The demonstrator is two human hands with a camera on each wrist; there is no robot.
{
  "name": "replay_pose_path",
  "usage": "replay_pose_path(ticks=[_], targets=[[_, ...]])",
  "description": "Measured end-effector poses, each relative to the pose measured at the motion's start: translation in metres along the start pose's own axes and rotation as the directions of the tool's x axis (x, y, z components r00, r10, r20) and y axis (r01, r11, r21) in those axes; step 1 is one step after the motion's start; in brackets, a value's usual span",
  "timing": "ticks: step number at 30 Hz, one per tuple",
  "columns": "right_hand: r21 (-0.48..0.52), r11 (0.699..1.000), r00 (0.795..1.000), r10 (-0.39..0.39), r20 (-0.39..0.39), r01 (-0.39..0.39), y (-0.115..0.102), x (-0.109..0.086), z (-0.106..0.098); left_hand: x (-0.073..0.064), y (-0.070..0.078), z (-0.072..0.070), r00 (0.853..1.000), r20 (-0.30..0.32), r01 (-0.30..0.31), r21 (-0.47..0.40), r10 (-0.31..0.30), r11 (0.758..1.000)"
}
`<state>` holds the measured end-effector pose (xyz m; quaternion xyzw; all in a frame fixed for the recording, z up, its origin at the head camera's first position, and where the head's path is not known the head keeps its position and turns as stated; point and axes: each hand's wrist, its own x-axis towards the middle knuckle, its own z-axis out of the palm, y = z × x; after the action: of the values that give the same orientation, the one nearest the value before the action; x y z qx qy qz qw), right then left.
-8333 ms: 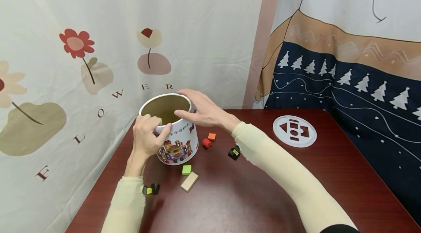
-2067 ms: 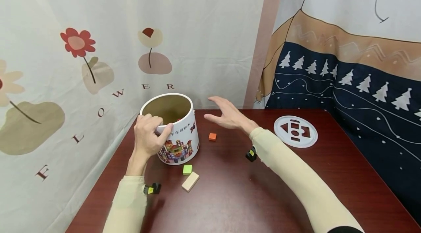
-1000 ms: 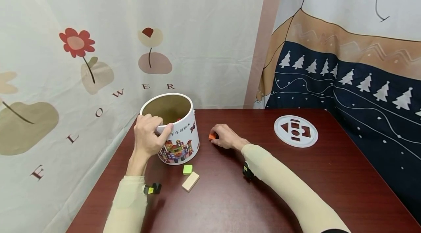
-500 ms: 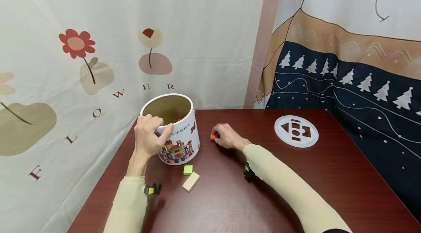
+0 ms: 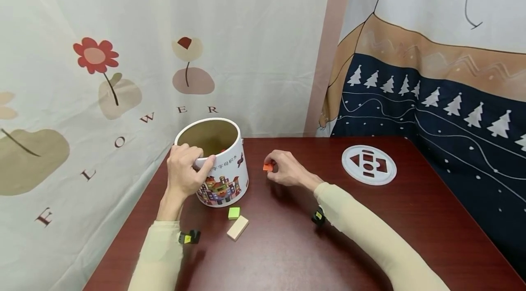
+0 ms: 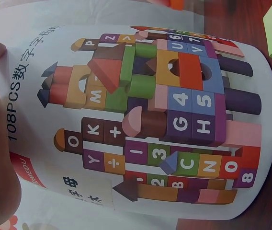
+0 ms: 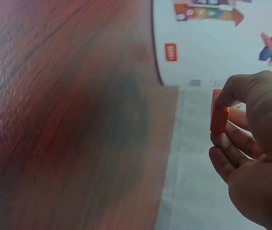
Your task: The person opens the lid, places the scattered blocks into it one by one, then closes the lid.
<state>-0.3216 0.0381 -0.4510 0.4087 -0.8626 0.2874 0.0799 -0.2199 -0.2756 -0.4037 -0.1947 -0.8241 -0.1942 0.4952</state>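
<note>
My left hand (image 5: 185, 170) grips the near rim of a white printed bucket (image 5: 234, 179), thumb outside and fingers over the edge. The left wrist view shows the bucket's side (image 6: 126, 120) close up, covered with pictures of lettered and numbered blocks. Between thumb and fingers my right hand (image 5: 287, 169) pinches an orange block (image 5: 268, 167), held just above the table to the right of the bucket. In the right wrist view this orange block (image 7: 219, 111) shows edge-on at the fingertips. A bit of red shows inside the bucket; the rest of its inside is hidden.
In front of the bucket lie a green block (image 5: 234, 213) and a plain wooden block (image 5: 237, 228), close together. A white round lid (image 5: 369, 165) with shaped holes lies at the right on the dark red table (image 5: 287, 254). Printed curtains (image 5: 263, 53) stand behind.
The red block beside the orange one has left the table, and red now shows in the bucket. My right hand has come down, pinched the orange block and lifted it slightly. My left hand stays.
</note>
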Motion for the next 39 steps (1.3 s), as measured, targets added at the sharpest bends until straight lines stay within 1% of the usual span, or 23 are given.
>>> replay_pose_path(ticks=[5,7,11,17,22,27,31,34,39], targets=[[0.037,0.999,0.999,-0.022,-0.043,0.024,-0.012,-0.005,-0.01,0.0,0.0,0.0,1.0,-0.015,-0.001,-0.013,0.001,1.0],[0.062,0.997,0.997,-0.041,-0.071,0.045,-0.018,-0.005,-0.015,0.001,0.0,0.0,1.0,-0.024,-0.002,-0.019,0.002,1.0],[0.12,0.988,0.987,-0.077,-0.139,0.094,-0.03,-0.002,-0.029,0.002,0.0,0.0,1.0,-0.025,-0.001,-0.01,0.001,1.0],[0.158,0.974,0.966,-0.127,-0.225,0.165,-0.051,0.01,-0.049,0.002,-0.001,-0.003,1.0,-0.003,-0.004,0.012,0.004,1.0],[0.168,0.963,0.951,-0.163,-0.261,0.211,-0.071,0.027,-0.063,0.002,-0.001,-0.002,1.0,-0.018,-0.009,0.002,0.009,1.0],[0.159,0.952,0.943,-0.215,-0.255,0.261,-0.087,0.05,-0.071,0.001,-0.001,-0.002,1.0,-0.029,-0.013,0.001,0.013,1.0],[0.133,0.948,0.942,-0.256,-0.219,0.288,-0.097,0.069,-0.072,0.001,0.0,-0.001,1.0,-0.022,-0.011,0.005,0.011,1.0],[0.109,0.955,0.952,-0.256,-0.167,0.276,-0.103,0.081,-0.071,0.001,0.0,0.0,1.0,-0.025,-0.014,-0.001,0.014,1.0],[0.061,0.975,0.975,-0.21,-0.071,0.215,-0.113,0.098,-0.068,0.002,0.001,0.001,0.999,-0.035,-0.019,-0.002,0.019,1.0]])
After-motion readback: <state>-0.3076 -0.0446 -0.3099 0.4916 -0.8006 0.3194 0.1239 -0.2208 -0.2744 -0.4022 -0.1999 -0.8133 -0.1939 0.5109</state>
